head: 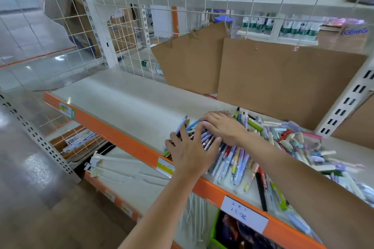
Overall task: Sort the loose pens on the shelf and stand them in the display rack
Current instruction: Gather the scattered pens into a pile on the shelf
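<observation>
Head view: we see a green plastic bin [215, 234] under the shelf, with dark packets inside. On the cream shelf with an orange edge [125, 105] lies a big heap of colourful loose pens [238, 159], near right. Our left hand [192, 151] and right hand [224, 127] lie spread on it. Brown cardboard sheets [283, 79] stand behind.

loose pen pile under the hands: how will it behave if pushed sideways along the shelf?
The pen pile would likely spread rather than slide as one block: the pens lie loose, at mixed angles. Round barrels on the smooth shelf may roll, and some already lie close to the orange front edge. Both hands, left and right, lie fingers spread on the heap, which should help corral it.
</observation>
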